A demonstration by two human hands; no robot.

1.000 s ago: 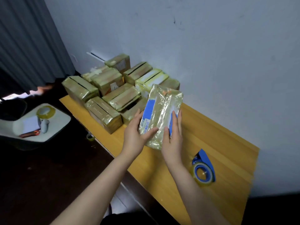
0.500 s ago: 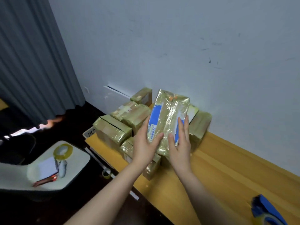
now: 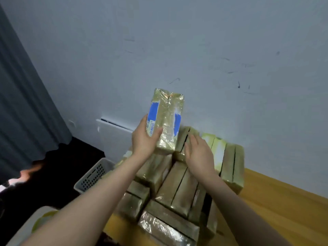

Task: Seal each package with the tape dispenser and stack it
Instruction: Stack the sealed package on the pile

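Nearest me, the stack of sealed packages (image 3: 179, 189) covers the worktop (image 3: 284, 201) from 6 o'clock up to centre. Half a second ago both hands were on the wrapped package (image 3: 165, 121); now my right hand (image 3: 198, 153) has let go and hovers open over the pile at about 3 o'clock of it, holding nothing. My left hand (image 3: 144, 139) has the only grip, closed round its lower end, lifted toward 12 against the wall (image 3: 213, 41). Sealing looks done, so I reckon I'm just picking its spot on the stack
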